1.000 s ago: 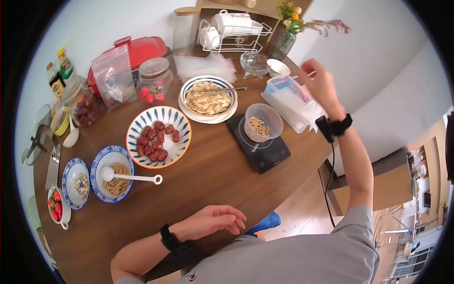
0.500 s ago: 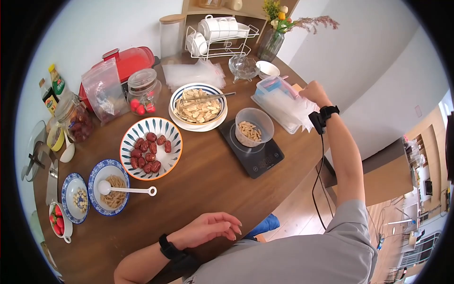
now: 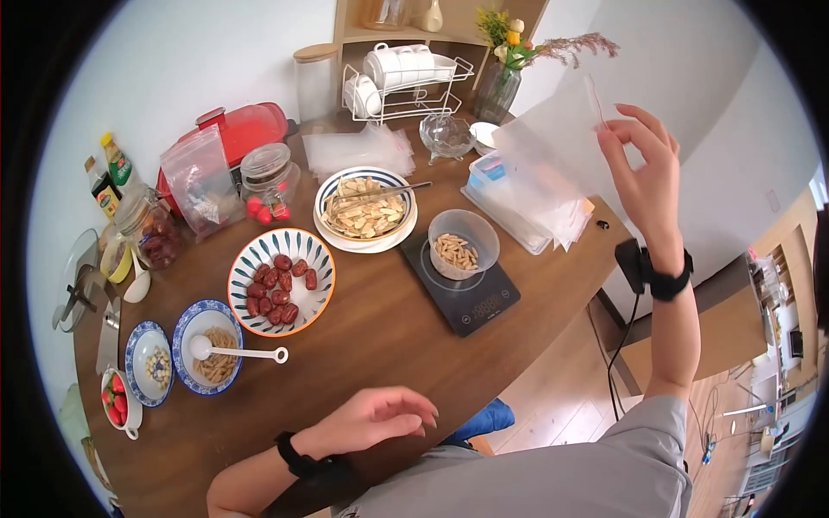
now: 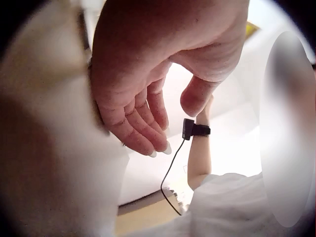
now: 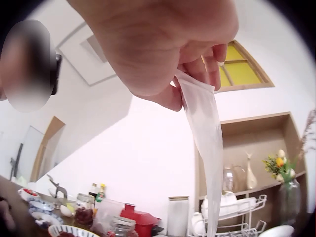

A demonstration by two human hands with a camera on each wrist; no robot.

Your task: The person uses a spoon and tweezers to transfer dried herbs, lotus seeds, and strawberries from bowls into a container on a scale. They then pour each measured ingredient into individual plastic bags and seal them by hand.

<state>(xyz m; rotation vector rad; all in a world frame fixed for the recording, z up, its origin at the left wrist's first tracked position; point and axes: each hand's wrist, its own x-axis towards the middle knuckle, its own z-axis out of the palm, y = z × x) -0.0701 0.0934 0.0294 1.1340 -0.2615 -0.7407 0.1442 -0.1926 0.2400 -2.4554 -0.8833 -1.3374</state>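
My right hand (image 3: 646, 173) pinches the edge of a clear zip-lock bag (image 3: 557, 129) between thumb and fingers. The bag hangs flat over a plastic box (image 3: 490, 200) that has more clear bags (image 3: 553, 223) spilling out at its right end. In the right wrist view the same bag (image 5: 203, 116) dangles from the fingertips, looking narrow from its side. My left hand (image 3: 376, 420) hovers at the table's front edge with loosely bent fingers and nothing in them. A clear plastic tub (image 3: 477, 233) of pale brown pieces stands on a black kitchen scale (image 3: 471, 315).
Left of the scale are a bowl of sliced pieces (image 3: 367, 211) with tongs and a bowl of red dates (image 3: 281, 289). Two blue-rimmed bowls, one with a white spoon (image 3: 242, 352), sit farther left. A cup rack (image 3: 406, 91) and glass vase (image 3: 498, 93) stand behind.
My right hand has reached down to the plastic box, then risen with a clear zip-lock bag pinched in it. The left hand has stayed nearly in place.
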